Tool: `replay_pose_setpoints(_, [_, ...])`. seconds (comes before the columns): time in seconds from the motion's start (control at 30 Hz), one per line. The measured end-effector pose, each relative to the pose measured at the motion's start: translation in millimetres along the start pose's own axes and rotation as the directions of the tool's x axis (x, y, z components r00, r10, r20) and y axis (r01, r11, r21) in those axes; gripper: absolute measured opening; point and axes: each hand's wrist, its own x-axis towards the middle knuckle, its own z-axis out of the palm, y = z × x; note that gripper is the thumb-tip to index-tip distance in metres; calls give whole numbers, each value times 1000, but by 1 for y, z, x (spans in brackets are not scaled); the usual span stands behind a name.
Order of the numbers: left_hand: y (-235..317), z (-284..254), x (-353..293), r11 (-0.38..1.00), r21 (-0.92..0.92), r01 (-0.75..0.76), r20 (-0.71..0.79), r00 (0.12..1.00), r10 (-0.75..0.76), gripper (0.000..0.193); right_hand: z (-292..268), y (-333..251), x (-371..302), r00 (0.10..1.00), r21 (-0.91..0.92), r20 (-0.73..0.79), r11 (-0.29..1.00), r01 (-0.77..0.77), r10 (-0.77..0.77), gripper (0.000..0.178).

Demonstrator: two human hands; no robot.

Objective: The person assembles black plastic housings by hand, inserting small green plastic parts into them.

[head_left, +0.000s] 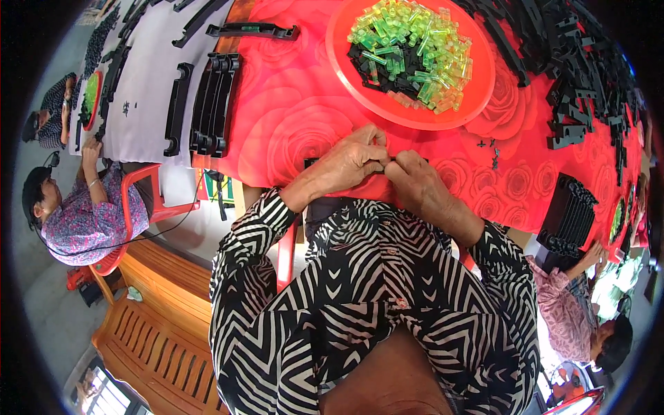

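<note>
Above the near edge of the red table, my left hand (354, 160) and my right hand (419, 178) meet with fingers pinched together. What lies between the fingertips is too small and covered to make out. Beside my left wrist shows the dark end of a black plastic piece (310, 163); my hands hide the rest of it. Just beyond them, a round red tray (443, 123) carries a heap of small clear yellow-green tubes (408, 41) and a pile of small black parts (372, 72).
Long black plastic frames (216, 104) lie together at the left, and another frame (252, 30) holds a green tube. More black frames (574, 76) are heaped at the right. Small black bits (494, 153) dot the rose-patterned cloth (277, 131). Co-workers (90, 207) sit on both sides.
</note>
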Motion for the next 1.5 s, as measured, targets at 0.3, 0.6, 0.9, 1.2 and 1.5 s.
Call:
replay_pose_setpoints(0.3, [7,-1,12,992,-34,122,-1,993,-122,24,2,3,-1,998,2,58,1000,-14,14,26])
replay_pose_setpoints(0.6, [-8,1,12,999,-11,35,88,996,-34,22,2,3,4,999,14,-2,999,34,-34,16])
replay_pose_setpoints(0.9, [-7,6,1,993,-27,-116,-120,986,112,22,7,0,5,990,113,-103,990,-86,98,14])
replay_pose_setpoints(1.2, [-1,6,-12,957,252,-142,-133,975,180,12,6,-2,9,993,205,-40,974,-99,110,18])
replay_pose_setpoints(1.5, [-1,15,-19,952,269,-144,-251,944,213,8,-5,-6,13,997,235,2,969,-81,83,15])
